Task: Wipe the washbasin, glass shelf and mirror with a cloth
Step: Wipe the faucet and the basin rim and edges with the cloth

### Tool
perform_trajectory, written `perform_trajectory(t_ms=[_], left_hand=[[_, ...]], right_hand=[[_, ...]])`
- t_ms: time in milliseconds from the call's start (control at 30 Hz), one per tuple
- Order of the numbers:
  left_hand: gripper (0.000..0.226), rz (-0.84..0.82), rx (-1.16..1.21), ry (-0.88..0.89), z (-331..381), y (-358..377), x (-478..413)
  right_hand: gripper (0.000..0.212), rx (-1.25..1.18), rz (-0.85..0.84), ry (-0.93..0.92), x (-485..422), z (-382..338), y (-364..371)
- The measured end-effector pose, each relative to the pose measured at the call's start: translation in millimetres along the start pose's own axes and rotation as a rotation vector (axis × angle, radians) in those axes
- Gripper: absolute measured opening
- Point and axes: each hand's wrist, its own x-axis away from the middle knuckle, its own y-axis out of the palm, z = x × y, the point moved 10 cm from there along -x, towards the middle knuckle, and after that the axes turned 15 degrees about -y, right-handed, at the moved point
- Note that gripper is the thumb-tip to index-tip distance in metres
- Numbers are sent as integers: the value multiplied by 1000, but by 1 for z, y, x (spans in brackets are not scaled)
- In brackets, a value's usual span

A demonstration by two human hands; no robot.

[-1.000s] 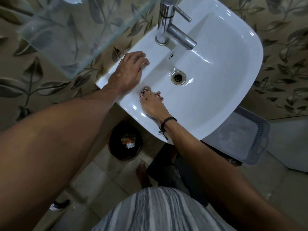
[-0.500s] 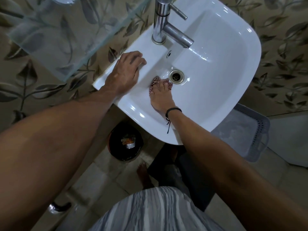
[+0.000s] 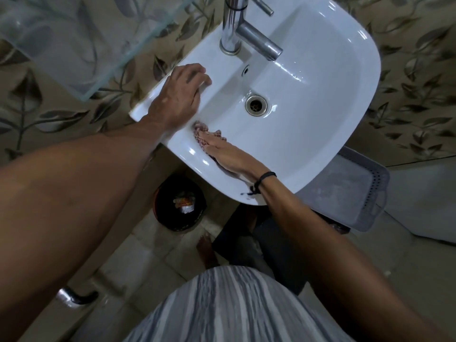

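Observation:
A white washbasin (image 3: 320,99) fills the upper middle, with a chrome tap (image 3: 243,33) at its back and a drain (image 3: 256,105) in the bowl. My right hand (image 3: 228,155) lies flat with straight fingers, pressing a small patterned cloth (image 3: 198,130) against the bowl's near-left inner wall. My left hand (image 3: 180,95) rests on the basin's left rim, fingers curled over its edge. The glass shelf (image 3: 74,40) juts out at the upper left. The mirror is out of view.
A dark waste bin (image 3: 180,206) with rubbish stands on the tiled floor under the basin's left side. A grey perforated plastic basket (image 3: 355,193) sits at the lower right of the basin. Leaf-patterned wall tiles surround the basin.
My right hand with the cloth slid from beside the drain back to the bowl's near-left wall. My left hand stayed on the rim.

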Motion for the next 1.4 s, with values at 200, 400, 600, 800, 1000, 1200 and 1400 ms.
perform_trajectory(t_ms=[200, 400, 600, 800, 1000, 1200, 1400], left_hand=[[36, 3, 17, -8, -1, -1, 0], [35, 18, -1, 9, -1, 0, 0], [34, 7, -23, 11, 0, 1, 0], [33, -6, -43, 7, -1, 3, 0], [34, -12, -52, -12, -1, 3, 1], [34, -51, -59, -67, -3, 11, 1], [34, 23, -27, -210, 32, 6, 32]], right_hand=[[64, 582, -382, 43, 28, 77, -50], [36, 1092, -311, -222, -41, 65, -17], [57, 459, -228, -193, -2, 19, -4], [53, 919, -424, -211, 5, 81, -40], [41, 926, -301, -287, -36, 46, -4], [56, 659, -302, -283, 33, 24, -16], [57, 949, -399, -34, 44, 67, -57]])
